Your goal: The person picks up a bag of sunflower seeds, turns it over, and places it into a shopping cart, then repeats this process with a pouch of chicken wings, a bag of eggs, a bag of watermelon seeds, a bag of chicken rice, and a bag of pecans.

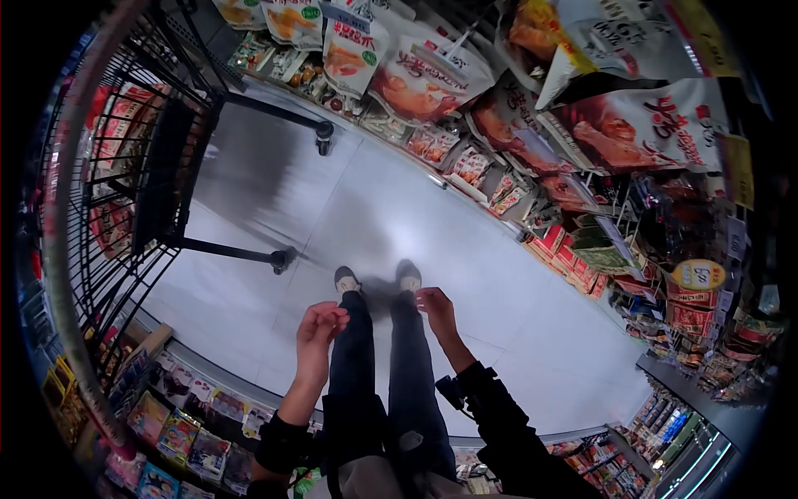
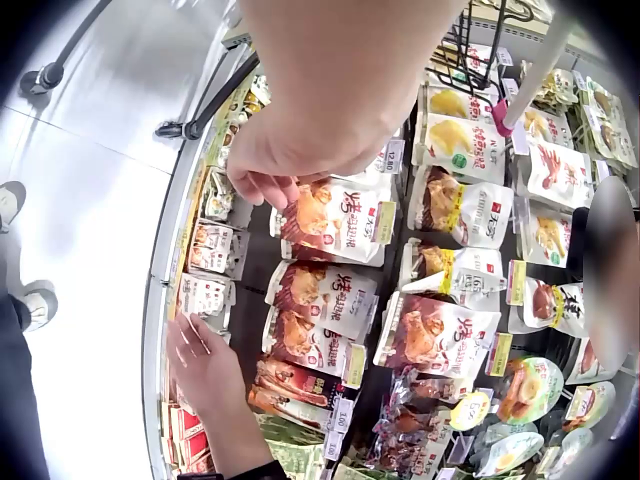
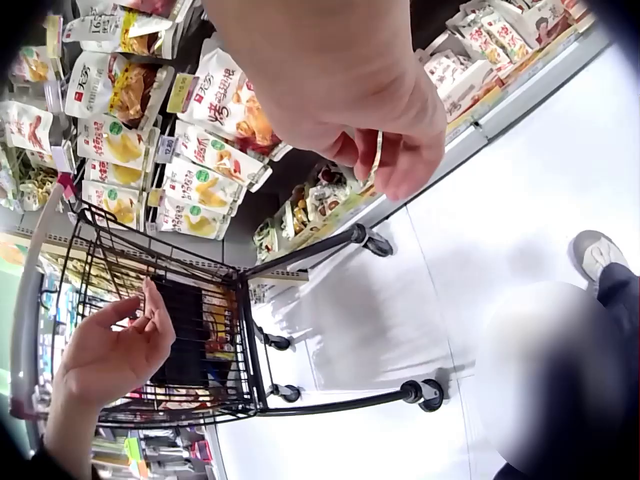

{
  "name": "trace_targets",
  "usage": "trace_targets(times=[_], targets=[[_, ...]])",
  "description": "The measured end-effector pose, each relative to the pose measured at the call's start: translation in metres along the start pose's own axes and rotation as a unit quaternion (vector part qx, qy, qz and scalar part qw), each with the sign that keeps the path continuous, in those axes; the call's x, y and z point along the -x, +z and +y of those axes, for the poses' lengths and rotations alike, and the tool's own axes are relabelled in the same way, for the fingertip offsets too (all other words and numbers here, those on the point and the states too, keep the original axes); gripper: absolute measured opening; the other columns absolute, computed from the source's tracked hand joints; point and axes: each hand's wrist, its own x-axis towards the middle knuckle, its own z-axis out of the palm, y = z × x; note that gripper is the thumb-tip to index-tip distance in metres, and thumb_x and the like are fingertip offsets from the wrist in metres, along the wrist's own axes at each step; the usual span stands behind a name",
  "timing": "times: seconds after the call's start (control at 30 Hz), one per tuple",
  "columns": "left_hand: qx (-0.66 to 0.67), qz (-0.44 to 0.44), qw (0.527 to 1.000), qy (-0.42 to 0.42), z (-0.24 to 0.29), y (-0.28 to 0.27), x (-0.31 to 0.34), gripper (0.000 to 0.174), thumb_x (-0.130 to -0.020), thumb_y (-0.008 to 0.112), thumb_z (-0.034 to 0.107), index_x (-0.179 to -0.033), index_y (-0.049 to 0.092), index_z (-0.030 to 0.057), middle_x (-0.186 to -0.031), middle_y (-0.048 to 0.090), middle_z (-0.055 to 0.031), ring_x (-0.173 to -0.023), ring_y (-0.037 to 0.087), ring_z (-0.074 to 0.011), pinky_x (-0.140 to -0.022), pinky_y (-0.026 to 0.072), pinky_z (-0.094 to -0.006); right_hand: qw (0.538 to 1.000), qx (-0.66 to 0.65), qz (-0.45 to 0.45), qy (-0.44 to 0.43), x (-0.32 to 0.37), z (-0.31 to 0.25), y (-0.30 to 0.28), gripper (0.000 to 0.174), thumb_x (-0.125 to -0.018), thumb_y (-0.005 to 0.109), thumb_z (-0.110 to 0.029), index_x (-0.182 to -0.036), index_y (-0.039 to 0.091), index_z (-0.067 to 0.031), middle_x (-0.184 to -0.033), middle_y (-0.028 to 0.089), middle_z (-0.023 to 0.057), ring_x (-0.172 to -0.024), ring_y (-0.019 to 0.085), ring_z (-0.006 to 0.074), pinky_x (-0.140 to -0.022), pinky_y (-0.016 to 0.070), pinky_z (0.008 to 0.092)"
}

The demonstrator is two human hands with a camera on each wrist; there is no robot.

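Observation:
My left hand (image 1: pixel 320 327) hangs over the aisle floor, fingers loosely bent and holding nothing. A short gap to its right, my right hand (image 1: pixel 438 313) hangs with bent fingers, also holding nothing; the right wrist view shows a thin pale band (image 3: pixel 377 157) around one finger. Nearest to the hands, a wire shopping cart (image 1: pixel 187 179) stands at the left, apart from both. Bagged snacks (image 1: pixel 424 75) hang in rows on the shelf ahead. In the left wrist view, my left hand (image 2: pixel 310 130) overlaps a roast-meat bag (image 2: pixel 335 215).
Packages (image 1: pixel 116 133) lie inside the cart, and its dark wheels (image 1: pixel 283 259) stand on the pale floor (image 1: pixel 515 324). A low shelf edge (image 1: pixel 440 179) runs along the far side. Behind the legs stands a second shelf with colourful packets (image 1: pixel 208 453).

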Motion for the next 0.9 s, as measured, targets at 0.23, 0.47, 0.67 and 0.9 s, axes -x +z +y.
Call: trace_targets(times=[0.23, 0.47, 0.67, 0.9], targets=[[0.012, 0.020, 1.000, -0.015, -0.040, -0.001, -0.048, 0.015, -0.088, 0.044, 0.013, -0.100, 0.050, 0.0051, -0.090, 0.056, -0.0046, -0.083, 0.053, -0.0134, -0.081, 0.0411, -0.0282, 0.966, 0.220, 0.019, -0.136, -0.116, 0.033, -0.017, 0.006, -0.082, 0.051, -0.006, -0.086, 0.056, -0.0038, -0.074, 0.059, 0.0030, -0.066, 0.053, 0.0089, -0.063, 0.0441, 0.0233], [0.052, 0.054, 0.997, -0.012, -0.083, 0.026, -0.100, 0.015, -0.088, 0.042, 0.013, -0.099, 0.051, 0.0055, -0.089, 0.056, -0.0041, -0.082, 0.054, -0.0119, -0.080, 0.0411, -0.0273, 0.921, 0.321, 0.073, -0.211, -0.244, 0.039, -0.070, 0.008, -0.079, 0.052, -0.008, -0.083, 0.058, -0.0044, -0.081, 0.059, 0.0091, -0.067, 0.058, 0.0193, -0.060, 0.0464, 0.0284], [0.084, 0.044, 0.995, -0.017, -0.116, 0.055, -0.136, 0.016, -0.089, 0.043, 0.013, -0.100, 0.051, 0.0046, -0.090, 0.057, -0.0048, -0.083, 0.054, -0.0116, -0.080, 0.0417, -0.0262, 0.864, 0.398, 0.150, -0.269, -0.339, 0.023, -0.144, 0.011, -0.076, 0.053, -0.007, -0.085, 0.057, -0.0025, -0.082, 0.058, 0.0135, -0.068, 0.057, 0.0261, -0.063, 0.0468, 0.0333], [0.099, 0.015, 0.995, -0.027, -0.151, 0.079, -0.175, 0.017, -0.089, 0.044, 0.013, -0.101, 0.051, 0.0038, -0.091, 0.056, -0.0054, -0.084, 0.054, -0.0120, -0.081, 0.0417, -0.0262, 0.729, 0.579, 0.209, -0.299, -0.412, -0.005, -0.179, 0.038, -0.072, 0.050, -0.007, -0.110, 0.049, -0.0110, -0.107, 0.049, 0.0171, -0.102, 0.045, 0.0343, -0.081, 0.0414, 0.0417]])
